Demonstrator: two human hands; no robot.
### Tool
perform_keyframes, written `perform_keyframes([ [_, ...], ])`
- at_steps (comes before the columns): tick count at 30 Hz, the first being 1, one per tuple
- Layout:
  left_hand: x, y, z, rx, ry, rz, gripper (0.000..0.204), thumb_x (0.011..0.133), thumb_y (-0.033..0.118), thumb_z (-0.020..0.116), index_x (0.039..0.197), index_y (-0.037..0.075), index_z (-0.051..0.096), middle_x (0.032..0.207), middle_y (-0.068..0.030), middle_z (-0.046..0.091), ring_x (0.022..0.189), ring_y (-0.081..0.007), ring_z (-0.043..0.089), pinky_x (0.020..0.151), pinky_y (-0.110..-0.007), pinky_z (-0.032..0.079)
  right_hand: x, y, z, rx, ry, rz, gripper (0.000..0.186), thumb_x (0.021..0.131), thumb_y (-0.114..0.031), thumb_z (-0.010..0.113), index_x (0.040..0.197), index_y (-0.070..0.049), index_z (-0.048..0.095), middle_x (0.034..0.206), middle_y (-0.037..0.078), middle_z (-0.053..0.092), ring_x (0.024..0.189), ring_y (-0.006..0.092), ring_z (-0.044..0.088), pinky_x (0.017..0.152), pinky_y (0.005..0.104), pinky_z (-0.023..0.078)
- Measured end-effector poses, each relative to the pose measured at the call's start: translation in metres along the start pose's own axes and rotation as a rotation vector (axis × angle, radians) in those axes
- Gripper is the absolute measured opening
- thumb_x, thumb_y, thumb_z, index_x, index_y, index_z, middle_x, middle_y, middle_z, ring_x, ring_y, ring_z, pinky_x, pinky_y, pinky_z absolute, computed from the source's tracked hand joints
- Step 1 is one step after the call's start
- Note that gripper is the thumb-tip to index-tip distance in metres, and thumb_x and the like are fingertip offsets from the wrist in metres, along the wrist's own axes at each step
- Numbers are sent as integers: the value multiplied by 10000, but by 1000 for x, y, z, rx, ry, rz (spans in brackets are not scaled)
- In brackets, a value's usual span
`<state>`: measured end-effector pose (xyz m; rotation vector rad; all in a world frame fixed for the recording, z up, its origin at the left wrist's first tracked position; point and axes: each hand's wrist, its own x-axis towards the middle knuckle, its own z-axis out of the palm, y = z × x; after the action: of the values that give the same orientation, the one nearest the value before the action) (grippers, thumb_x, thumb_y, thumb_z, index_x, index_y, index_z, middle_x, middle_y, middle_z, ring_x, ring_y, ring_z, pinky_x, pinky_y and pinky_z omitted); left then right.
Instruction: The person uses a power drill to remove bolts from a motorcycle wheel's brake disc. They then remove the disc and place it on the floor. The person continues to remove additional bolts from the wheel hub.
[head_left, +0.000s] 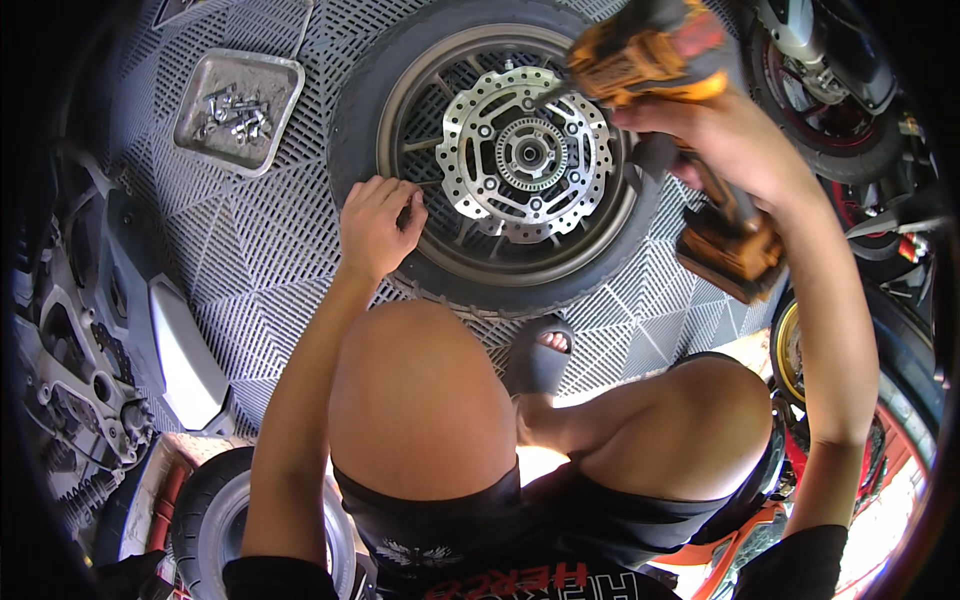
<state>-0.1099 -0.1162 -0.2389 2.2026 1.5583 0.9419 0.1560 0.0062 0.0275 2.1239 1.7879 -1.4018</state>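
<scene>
On a grey slatted floor mat (270, 235), a wheel (532, 273) is laid flat, a silver brake disc (478, 150) facing up at its centre. An orange-and-black power drill (650, 65) is gripped in the right hand (695, 130), its tip pointed over the disc's upper part; contact cannot be confirmed. The left hand (382, 225) is placed at the wheel's left side, fingers curled; whether anything is held cannot be told. Bolts (243, 122) are gathered in a metal tray (272, 82) at upper left.

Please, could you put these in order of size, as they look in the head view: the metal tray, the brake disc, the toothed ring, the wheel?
From largest to smallest:
1. Wheel
2. Brake disc
3. Metal tray
4. Toothed ring
</scene>
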Motion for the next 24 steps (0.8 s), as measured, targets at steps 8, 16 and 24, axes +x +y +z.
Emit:
perform_keyframes([
  [8,-1,3,-4,36,-28,1,49,818,101,698,824,67,663,774,-38,628,733,-226,579,667,-357,430,-91,41,-63,345,312,117,227,893,-187,657,1022,-2,683,783,34,632,597,53,533,461,213,377],
  [16,46,20,-6,-40,-143,-398,238,916,219,666,750,49,648,656,-55,634,559,-252,589,555,-373,453,-127,191,-35,344,469,334,228,881,-180,718,1067,-49,718,787,32,666,535,80,538,460,229,401],
  [24,146,43,28,-147,-213,56,107,915,163,681,963,70,662,916,-67,657,883,-270,652,745,-394,529,-136,293,64,762,460,578,176,869,-128,678,1024,-56,632,633,16,548,448,102,473,414,246,389],
])
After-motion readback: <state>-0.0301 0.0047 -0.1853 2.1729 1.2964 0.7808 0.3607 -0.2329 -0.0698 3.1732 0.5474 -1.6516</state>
